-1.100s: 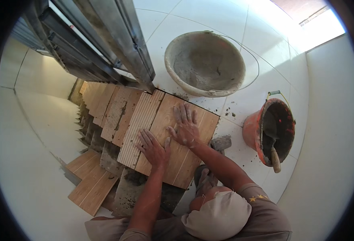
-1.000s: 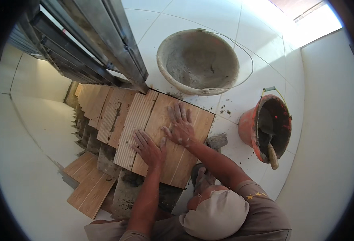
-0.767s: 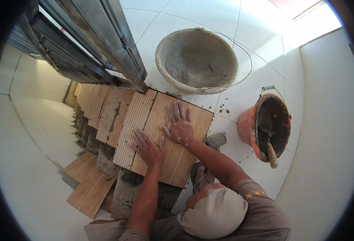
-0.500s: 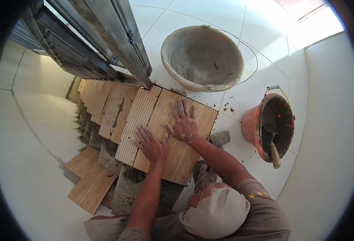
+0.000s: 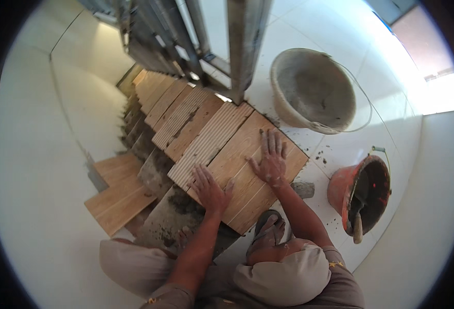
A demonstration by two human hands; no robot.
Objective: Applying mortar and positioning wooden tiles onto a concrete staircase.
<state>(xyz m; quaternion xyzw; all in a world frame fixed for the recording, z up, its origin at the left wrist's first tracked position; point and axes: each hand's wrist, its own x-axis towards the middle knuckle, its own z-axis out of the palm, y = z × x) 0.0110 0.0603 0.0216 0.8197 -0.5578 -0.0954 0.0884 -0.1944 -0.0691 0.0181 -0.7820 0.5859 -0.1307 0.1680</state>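
Wood-patterned tile (image 5: 249,186) at the head of the stairs (image 5: 159,102), lying flat beneath both my hands. My left hand (image 5: 211,194) is laid across its edge, fingers spread, the tips reaching the ribbed strip (image 5: 210,146); my right hand (image 5: 272,165) presses nearer the far edge, fingers slightly apart; neither grips anything. Done, as I judge it: the tile sits alongside the strip, and the steps below carry wood-toned pieces (image 5: 196,125) toward the railing (image 5: 243,56). Left, by the same judgement: the rough concrete (image 5: 166,219) showing on the wall side. Two further tiles (image 5: 118,203) lie there, overlapping; whether they are fixed I cannot tell. Grey mortar coats the basin (image 5: 280,103); to my right, the trowel (image 5: 358,229) leans in the orange bucket (image 5: 340,190).
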